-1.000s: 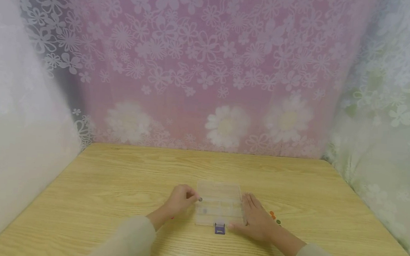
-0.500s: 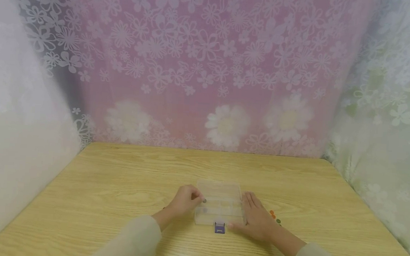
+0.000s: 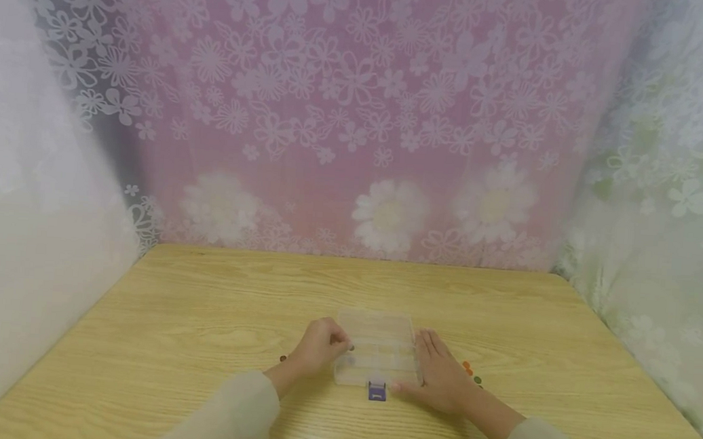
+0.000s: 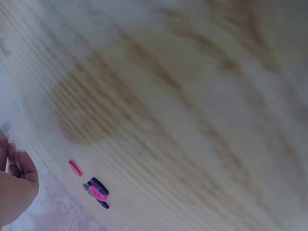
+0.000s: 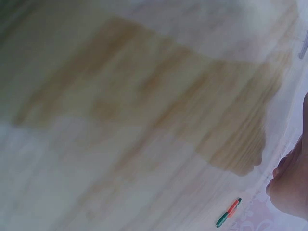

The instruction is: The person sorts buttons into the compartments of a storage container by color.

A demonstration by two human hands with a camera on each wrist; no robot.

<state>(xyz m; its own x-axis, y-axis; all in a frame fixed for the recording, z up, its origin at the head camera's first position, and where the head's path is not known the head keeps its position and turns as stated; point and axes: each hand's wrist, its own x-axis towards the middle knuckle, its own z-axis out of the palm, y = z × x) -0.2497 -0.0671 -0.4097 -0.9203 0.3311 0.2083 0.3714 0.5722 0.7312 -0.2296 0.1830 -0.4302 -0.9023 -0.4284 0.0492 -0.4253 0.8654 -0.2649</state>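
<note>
A clear plastic compartment box (image 3: pixel 374 326) lies with its lid raised at the middle of the table, a purple latch (image 3: pixel 377 391) at its front. My left hand (image 3: pixel 319 346) pinches a small dark button (image 3: pixel 352 347) between thumb and fingertips over the box's left compartments. Another small disc (image 3: pixel 350 359) shows faintly inside the box on that side. Against the box's right side rests my right hand (image 3: pixel 441 377), fingers straight and thumb near the front edge. In the left wrist view part of the left hand (image 4: pixel 18 180) appears at the edge; its fingertips are unclear.
Right of the right hand lie orange buttons (image 3: pixel 467 368) and a green button (image 3: pixel 478 379). A dark button (image 3: pixel 283 359) shows beside the left wrist. In the left wrist view, pink (image 4: pixel 98 193), red (image 4: pixel 75 167) and dark buttons lie on the wooden table (image 3: pixel 199 290).
My left hand has moved right, carrying the dark button from the box's left edge to over its compartments. A dark button beside the left wrist has come into view. The right hand stays put.
</note>
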